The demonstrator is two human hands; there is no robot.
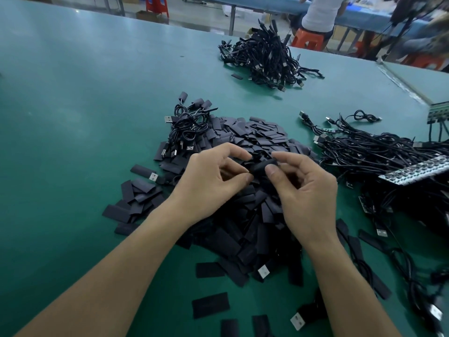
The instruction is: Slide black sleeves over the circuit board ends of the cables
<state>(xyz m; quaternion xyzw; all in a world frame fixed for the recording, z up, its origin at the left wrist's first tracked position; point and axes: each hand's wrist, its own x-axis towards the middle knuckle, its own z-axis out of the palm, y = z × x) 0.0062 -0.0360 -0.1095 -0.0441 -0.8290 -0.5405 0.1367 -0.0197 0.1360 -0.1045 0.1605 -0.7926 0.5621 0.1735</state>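
Head view: the black sleeve (263, 166) held between the two hands is half covered by fingertips, so I cannot tell whether a circuit board end sits inside it, and no cable can be traced out of it. It looks like a short, dark, matte tube, tilted with its right end slightly higher, held above the middle of the pile of loose sleeves (243, 222). The left hand (213, 178) pinches its left end between thumb and forefinger, other fingers curled under. The right hand (306, 190) pinches its right end the same way. The hands are close together, joined only by the sleeve. The loose sleeves are flat black rectangles heaped on the green table (73, 117), with strays scattered at the edges. A few plugs poke out of the heap, and what they connect to is buried. A small coil of cables (187, 130) with USB plugs lies on the pile's far left edge. A tangled cable bundle (379, 152) lies to the right and runs off the frame edge. A board strip (418, 170) lies on top of it, its parts too blurred to read. A green board panel (439, 113) is cut off at the right edge. A far cable heap (264, 57) sits well apart near the table's back edge. In the background, a seated person (320, 13) on an orange stool (307, 40) is cropped at the top, and everything around is blurred.
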